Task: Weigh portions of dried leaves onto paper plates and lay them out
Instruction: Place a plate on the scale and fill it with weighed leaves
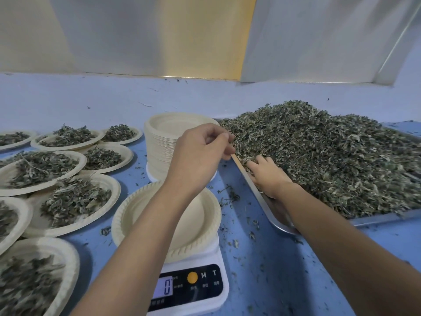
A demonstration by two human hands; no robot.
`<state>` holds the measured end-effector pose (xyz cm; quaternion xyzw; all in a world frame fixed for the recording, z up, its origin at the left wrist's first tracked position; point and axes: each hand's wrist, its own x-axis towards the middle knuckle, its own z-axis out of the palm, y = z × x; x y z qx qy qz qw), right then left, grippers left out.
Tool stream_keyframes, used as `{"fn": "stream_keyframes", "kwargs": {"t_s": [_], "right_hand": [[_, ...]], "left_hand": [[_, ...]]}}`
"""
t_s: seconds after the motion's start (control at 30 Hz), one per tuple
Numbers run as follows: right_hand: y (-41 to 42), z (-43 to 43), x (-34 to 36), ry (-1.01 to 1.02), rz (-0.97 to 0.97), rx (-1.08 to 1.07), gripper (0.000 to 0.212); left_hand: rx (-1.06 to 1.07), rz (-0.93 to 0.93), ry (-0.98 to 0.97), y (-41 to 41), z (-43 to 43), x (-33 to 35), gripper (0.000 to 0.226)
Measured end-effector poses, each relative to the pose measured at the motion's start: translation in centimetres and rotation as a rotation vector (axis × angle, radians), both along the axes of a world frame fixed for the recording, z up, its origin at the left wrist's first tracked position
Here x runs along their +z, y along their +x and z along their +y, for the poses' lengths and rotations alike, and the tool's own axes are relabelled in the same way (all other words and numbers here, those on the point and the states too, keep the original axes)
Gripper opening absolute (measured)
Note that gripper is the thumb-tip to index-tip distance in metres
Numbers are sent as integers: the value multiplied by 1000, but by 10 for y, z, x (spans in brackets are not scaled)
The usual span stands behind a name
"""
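Nearest stands the white scale (pixel 193 290), its display reading 0. On it sits an empty paper plate (pixel 136 215), whose rim hangs over the platform on the left. To the left, the filled plates (pixel 75 201) lie crowded, rims touching or overlapping, and run out of the view at the left edge. Between the scale and the metal tray (pixel 262 199) there is a narrow strip of the blue table (pixel 284 270), scattered with leaf crumbs.

The tray's near corner is just beside the scale. The right hand (pixel 268 176) is inside this corner, palm down on the dried leaves (pixel 330 156), its fingers rather straight with the tips sunk in the pile. The left hand (pixel 200 153) hovers above the tray's left rim with curled fingers at the edge of the pile; whether they pinch any leaves I cannot tell.

Behind the left hand a tall stack of plates (pixel 164 133) stands close beside the tray. The leaves are heaped high and reach the tray's rims. Beyond them is a wide band of bare table up to the wall.
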<state>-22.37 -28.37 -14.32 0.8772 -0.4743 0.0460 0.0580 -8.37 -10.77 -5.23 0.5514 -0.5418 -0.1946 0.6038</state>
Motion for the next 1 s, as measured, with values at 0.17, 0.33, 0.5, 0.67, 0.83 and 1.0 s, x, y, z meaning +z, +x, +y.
{"fn": "stream_keyframes", "kwargs": {"t_s": [0.17,0.33,0.5,0.67,0.83,1.0], "right_hand": [[-4,0,0,23,-233,-42,12],[-16,7,17,139,-750,-208,32],[-18,31,41,373,-1307,-330,34],[2,57,75,664,-1601,-199,35],[45,99,99,788,-1703,103,32],[87,140,93,595,-1469,257,22]], "left_hand": [[8,53,24,3,5,-1,23],[9,138,68,6,8,-2,23],[-8,192,129,5,10,-7,24],[46,415,176,12,12,-9,21],[41,620,211,31,23,-8,17],[12,818,227,46,35,-10,27]]}}
